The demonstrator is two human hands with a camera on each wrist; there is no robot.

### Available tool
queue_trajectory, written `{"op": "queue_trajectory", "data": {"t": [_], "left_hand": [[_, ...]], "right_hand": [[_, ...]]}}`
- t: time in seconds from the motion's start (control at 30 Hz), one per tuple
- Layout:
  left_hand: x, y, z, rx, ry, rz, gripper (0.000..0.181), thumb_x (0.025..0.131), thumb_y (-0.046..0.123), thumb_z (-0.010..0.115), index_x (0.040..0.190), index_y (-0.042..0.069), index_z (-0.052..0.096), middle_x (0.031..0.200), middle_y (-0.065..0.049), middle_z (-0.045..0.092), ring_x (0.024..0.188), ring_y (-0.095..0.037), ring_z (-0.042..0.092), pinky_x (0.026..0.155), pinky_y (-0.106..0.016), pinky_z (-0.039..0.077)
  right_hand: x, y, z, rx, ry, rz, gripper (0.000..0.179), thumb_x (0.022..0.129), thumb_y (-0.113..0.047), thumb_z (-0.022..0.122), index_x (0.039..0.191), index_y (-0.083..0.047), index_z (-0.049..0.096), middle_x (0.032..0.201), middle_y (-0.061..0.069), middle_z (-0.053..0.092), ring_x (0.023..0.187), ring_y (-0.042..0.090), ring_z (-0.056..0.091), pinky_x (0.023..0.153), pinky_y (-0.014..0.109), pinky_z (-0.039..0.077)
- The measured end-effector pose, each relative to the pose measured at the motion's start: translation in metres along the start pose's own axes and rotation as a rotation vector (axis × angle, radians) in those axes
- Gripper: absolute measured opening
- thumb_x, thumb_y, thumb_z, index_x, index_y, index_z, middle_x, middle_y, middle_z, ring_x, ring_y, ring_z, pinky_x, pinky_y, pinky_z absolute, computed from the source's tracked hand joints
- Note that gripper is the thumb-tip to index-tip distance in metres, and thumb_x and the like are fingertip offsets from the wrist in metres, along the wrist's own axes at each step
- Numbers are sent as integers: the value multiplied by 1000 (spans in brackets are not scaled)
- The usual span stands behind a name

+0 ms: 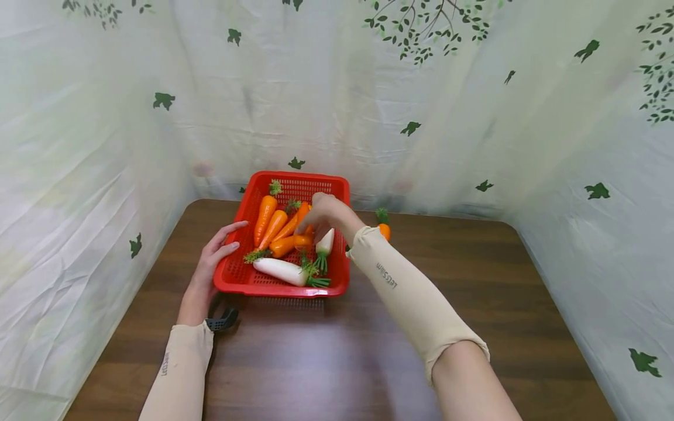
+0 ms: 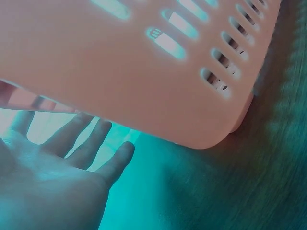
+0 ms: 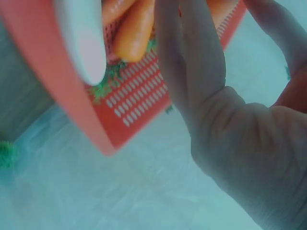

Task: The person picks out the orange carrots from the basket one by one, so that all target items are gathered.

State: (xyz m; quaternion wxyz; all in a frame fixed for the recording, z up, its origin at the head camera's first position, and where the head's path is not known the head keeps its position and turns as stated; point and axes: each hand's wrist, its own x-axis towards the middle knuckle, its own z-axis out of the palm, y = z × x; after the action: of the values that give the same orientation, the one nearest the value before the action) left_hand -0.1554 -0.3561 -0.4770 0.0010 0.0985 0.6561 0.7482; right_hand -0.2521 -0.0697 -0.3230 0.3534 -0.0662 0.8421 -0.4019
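Note:
A red plastic basket (image 1: 283, 291) holds several orange carrots (image 1: 265, 215) with green tops and two white radishes (image 1: 281, 271). My left hand (image 1: 207, 263) is at the basket's left side, its fingers spread and fairly straight. In the left wrist view, the fingers (image 2: 79, 136) reach to the basket's edge. My right hand (image 1: 325, 213) reaches down into the basket over the carrots and the smaller radish (image 1: 326, 241). Its fingers (image 3: 204, 52) extend toward a carrot (image 3: 220, 9) in the right wrist view. The fingertips are out of that frame, so a hold cannot be made out.
Another carrot (image 1: 385, 231) with a green top lies on the brown wooden table (image 1: 463, 280), right of the basket and partly behind my right forearm. A pale curtain (image 1: 326, 105) with leaf prints hangs around the table's back and sides.

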Motion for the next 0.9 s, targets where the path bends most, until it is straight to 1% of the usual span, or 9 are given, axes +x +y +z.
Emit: {"op": "queue_trajectory", "data": {"t": [0.07, 0.13, 0.27, 0.33, 0.43, 0.57, 0.67, 0.77, 0.9], "left_hand": [[0, 0, 0, 0, 1, -3, 52, 109, 15, 48, 161, 15, 42, 165, -13, 31, 145, -32, 40, 100, -29, 59], [-1, 0, 0, -4, 6, -5, 52, 110, 15, 48, 161, 16, 42, 165, -12, 32, 145, -31, 42, 100, -29, 58], [-1, 0, -2, -22, 2, -5, 51, 110, 14, 47, 161, 15, 41, 164, -12, 33, 144, -31, 43, 100, -29, 58], [0, 0, -2, -29, -8, -6, 52, 110, 14, 47, 161, 14, 41, 164, -11, 33, 143, -31, 43, 100, -29, 58], [1, -1, -1, -22, -12, -6, 52, 110, 16, 48, 161, 14, 40, 163, -9, 34, 143, -29, 44, 100, -29, 58], [1, -2, -2, -10, -10, -3, 52, 110, 17, 48, 161, 15, 40, 162, -8, 35, 142, -27, 45, 99, -28, 59], [1, -2, -1, -19, -16, 0, 52, 110, 16, 47, 162, 14, 40, 163, -8, 34, 142, -27, 45, 99, -29, 59], [1, -1, -1, -22, -13, -11, 52, 110, 16, 48, 162, 16, 39, 163, -6, 34, 143, -27, 44, 99, -30, 59], [1, 0, -2, -34, -9, -31, 52, 110, 16, 48, 162, 17, 40, 164, -9, 33, 142, -29, 46, 99, -31, 59]], "right_hand": [[-5, 3, -7, 0, 10, -32, 64, 89, -12, 84, 134, 4, 41, 116, 21, 60, 96, 37, 78, 90, 46, 64], [-9, 6, -14, -37, 22, -68, 52, 90, -14, 84, 125, 5, 50, 110, 20, 63, 94, 36, 78, 88, 44, 65], [-16, 15, -27, -80, 43, -111, 30, 90, -17, 85, 100, 6, 68, 96, 18, 72, 92, 34, 79, 91, 45, 64], [-20, 20, -34, -83, 54, -119, 26, 90, -19, 85, 89, 3, 71, 88, 16, 73, 92, 35, 79, 95, 46, 62], [-25, 29, -43, -56, 68, -133, 23, 91, -18, 84, 84, 1, 73, 86, 19, 73, 95, 38, 77, 96, 48, 61], [-29, 41, -53, -21, 83, -165, 22, 90, -17, 85, 85, 3, 76, 89, 21, 76, 93, 40, 76, 85, 40, 65], [-33, 51, -60, 2, 105, -174, 28, 90, -18, 85, 91, 6, 71, 88, 19, 76, 95, 39, 75, 79, 34, 64], [-38, 60, -67, 38, 139, -165, 35, 89, -18, 85, 104, 7, 65, 90, 15, 77, 97, 38, 77, 84, 36, 64], [-42, 75, -76, 90, 160, -137, 45, 90, -16, 84, 120, 7, 60, 100, 16, 76, 99, 36, 77, 94, 43, 63]]}}
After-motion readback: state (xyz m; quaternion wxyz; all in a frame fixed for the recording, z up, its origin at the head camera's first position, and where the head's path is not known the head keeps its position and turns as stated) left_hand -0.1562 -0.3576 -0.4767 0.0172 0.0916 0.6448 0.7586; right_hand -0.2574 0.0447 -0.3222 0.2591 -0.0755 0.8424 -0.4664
